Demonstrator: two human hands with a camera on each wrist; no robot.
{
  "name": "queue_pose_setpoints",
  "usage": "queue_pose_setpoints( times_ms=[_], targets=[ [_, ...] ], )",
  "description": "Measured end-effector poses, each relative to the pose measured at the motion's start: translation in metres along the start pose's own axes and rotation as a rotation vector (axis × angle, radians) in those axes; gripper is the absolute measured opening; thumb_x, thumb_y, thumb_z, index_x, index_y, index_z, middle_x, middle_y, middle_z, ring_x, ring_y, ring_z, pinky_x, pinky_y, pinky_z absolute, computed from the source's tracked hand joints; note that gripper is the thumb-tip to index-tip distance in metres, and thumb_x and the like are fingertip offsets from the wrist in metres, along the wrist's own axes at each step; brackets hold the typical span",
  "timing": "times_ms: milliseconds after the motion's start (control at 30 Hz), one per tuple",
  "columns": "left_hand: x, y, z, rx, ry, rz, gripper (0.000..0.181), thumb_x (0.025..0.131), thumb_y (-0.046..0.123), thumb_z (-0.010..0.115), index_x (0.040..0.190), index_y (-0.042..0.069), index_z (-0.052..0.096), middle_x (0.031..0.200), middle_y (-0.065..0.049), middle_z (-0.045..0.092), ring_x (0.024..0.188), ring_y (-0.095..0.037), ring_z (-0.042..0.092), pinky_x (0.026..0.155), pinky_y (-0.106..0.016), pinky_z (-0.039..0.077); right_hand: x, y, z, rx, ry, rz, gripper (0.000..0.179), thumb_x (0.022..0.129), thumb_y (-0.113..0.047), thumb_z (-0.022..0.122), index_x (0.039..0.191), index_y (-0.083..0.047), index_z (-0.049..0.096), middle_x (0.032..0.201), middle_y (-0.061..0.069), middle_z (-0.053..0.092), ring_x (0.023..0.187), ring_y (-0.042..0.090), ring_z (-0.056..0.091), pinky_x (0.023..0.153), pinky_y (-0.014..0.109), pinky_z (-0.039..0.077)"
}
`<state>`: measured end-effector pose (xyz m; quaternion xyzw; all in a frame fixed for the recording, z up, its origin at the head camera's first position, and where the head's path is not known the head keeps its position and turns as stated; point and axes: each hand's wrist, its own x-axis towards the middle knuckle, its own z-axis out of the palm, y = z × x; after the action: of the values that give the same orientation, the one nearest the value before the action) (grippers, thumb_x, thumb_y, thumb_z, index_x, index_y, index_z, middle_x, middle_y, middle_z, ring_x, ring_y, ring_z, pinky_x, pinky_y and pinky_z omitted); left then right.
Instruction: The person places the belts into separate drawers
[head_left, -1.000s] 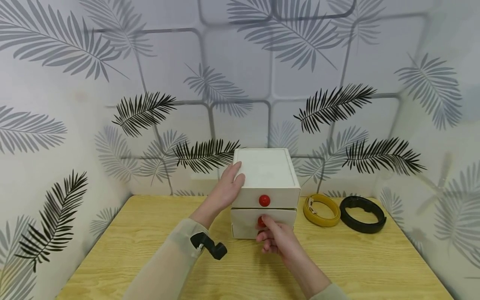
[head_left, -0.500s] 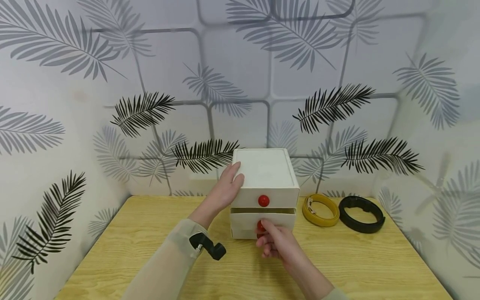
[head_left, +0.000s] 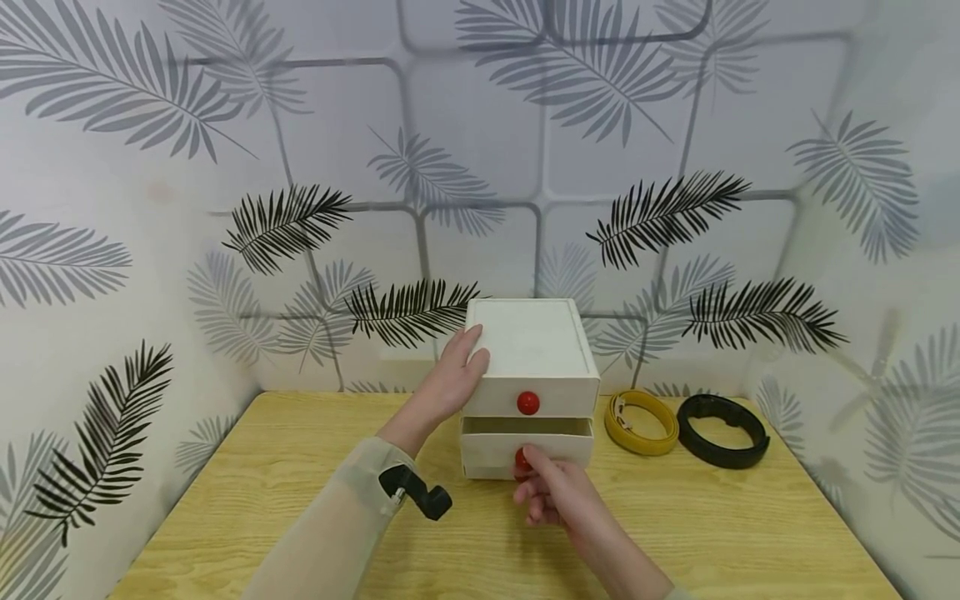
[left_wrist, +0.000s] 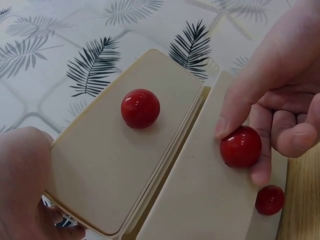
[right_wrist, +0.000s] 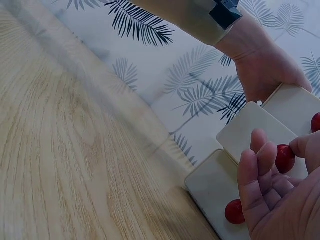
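Note:
A small white drawer box (head_left: 536,333) with red knobs stands on the wooden table. Its middle drawer (head_left: 487,454) is pulled partly out, leaving a dark gap under the top drawer (left_wrist: 115,165). My right hand (head_left: 566,500) pinches the middle drawer's round red knob (left_wrist: 241,146) between thumb and index finger, its other fingers curled below. At the box's upper left corner my left hand (head_left: 450,379) holds on, thumb over the top and fingers along the side. The top knob (left_wrist: 140,108) and the lowest knob (left_wrist: 270,200) are untouched.
To the right of the box lie a coiled yellow belt (head_left: 641,446) and a coiled black belt (head_left: 723,456). Walls with a feather pattern (head_left: 480,167) close in behind and on both sides of the table (head_left: 300,508). A black device (head_left: 416,492) sits on the left sleeve.
The middle drawer has slid outward with my right hand on its knob, and the gap above it has widened. My left hand has stayed on the box.

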<state>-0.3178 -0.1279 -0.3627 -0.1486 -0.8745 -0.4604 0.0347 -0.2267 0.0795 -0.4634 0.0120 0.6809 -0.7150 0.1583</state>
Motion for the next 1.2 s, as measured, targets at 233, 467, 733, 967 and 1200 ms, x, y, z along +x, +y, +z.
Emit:
queue_pose_setpoints(
  times_ms=[233,467,733,967,1200],
  targets=[
    [0.0,0.0,0.0,0.006,0.002,0.004,0.068,0.115,0.038,0.035,0.176,0.01,0.026,0.183,-0.021,0.013,0.169,-0.038,0.012,0.134,-0.06,0.017,-0.006,-0.001,0.001,-0.008,-0.011,0.004,0.06,0.11,-0.053,0.061,0.121,0.004,0.075,0.078,0.004,0.075,0.056,0.009,0.057,0.06,0.028,0.058],
    [0.0,0.001,-0.001,0.022,0.002,0.004,0.068,0.115,0.038,0.035,0.176,0.01,0.026,0.183,-0.021,0.013,0.169,-0.037,0.012,0.134,-0.059,0.018,-0.013,0.001,0.001,-0.019,-0.032,-0.006,0.055,0.11,-0.053,0.061,0.115,-0.001,0.077,0.079,0.004,0.076,0.056,0.009,0.057,0.061,0.028,0.057],
    [0.0,0.0,-0.001,0.024,-0.006,0.002,0.067,0.116,0.039,0.035,0.177,0.011,0.026,0.183,-0.019,0.013,0.169,-0.037,0.012,0.133,-0.06,0.017,-0.019,0.006,-0.002,-0.024,-0.064,-0.006,0.059,0.11,-0.055,0.061,0.119,0.001,0.077,0.079,0.003,0.076,0.055,0.007,0.056,0.06,0.028,0.058],
    [-0.002,0.002,-0.001,0.02,-0.004,0.008,0.067,0.116,0.038,0.035,0.176,0.011,0.026,0.183,-0.02,0.013,0.169,-0.037,0.011,0.134,-0.061,0.017,-0.025,0.008,-0.002,-0.031,-0.07,0.005,0.061,0.11,-0.057,0.061,0.12,0.001,0.077,0.079,0.003,0.076,0.056,0.007,0.055,0.061,0.028,0.058],
    [-0.002,0.002,-0.001,0.025,0.002,0.01,0.067,0.116,0.037,0.035,0.176,0.01,0.027,0.183,-0.02,0.014,0.169,-0.037,0.011,0.134,-0.061,0.016,-0.029,0.01,-0.001,-0.027,-0.088,0.003,0.059,0.11,-0.056,0.061,0.118,-0.001,0.077,0.079,0.003,0.076,0.055,0.006,0.054,0.06,0.028,0.058]
  ],
)
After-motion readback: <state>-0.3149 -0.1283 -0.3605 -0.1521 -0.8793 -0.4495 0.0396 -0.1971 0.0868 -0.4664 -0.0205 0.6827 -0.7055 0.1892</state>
